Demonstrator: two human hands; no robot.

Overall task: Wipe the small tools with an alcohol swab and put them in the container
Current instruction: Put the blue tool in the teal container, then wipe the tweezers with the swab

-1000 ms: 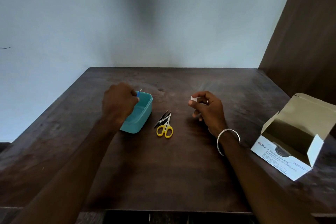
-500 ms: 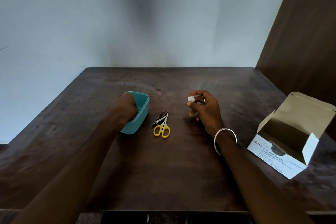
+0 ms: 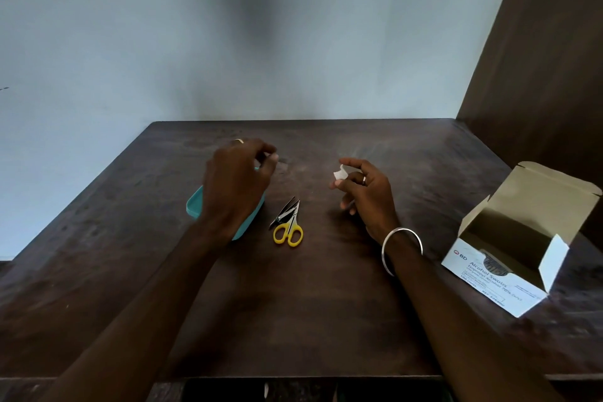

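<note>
**Operator:** Two tools remain on the counter (image 3: 310,320): the yellow-handled scissors (image 3: 288,228) and the nail clipper (image 3: 283,211), lying touching each other just right of the teal container (image 3: 195,204). What changed?

**Inspector:** One second ago the left hand (image 3: 236,188) held a blue-tipped tool at the container's rim. Half a second ago that hand was down inside the container. Now it is raised above the container's far end, and no tool shows in it. Judgement: one wiped tool has been deposited, and the scissors and clipper are still to be wiped.

**Operator:** State of the fingers?

**Inspector:** The left fingers (image 3: 267,161) are loosely curled, tips near each other, holding nothing visible. The right hand (image 3: 365,192) pinches the white alcohol swab (image 3: 340,173) between thumb and fingertip, above the counter and well apart from the tools, as it did before.

**Operator:** What cannot be confirmed?

**Inspector:** The left hand and forearm cover most of the container, so its contents are hidden. The open Alcohol Swabs box (image 3: 499,274) sits at the right; its interior is too dark to read.
</note>
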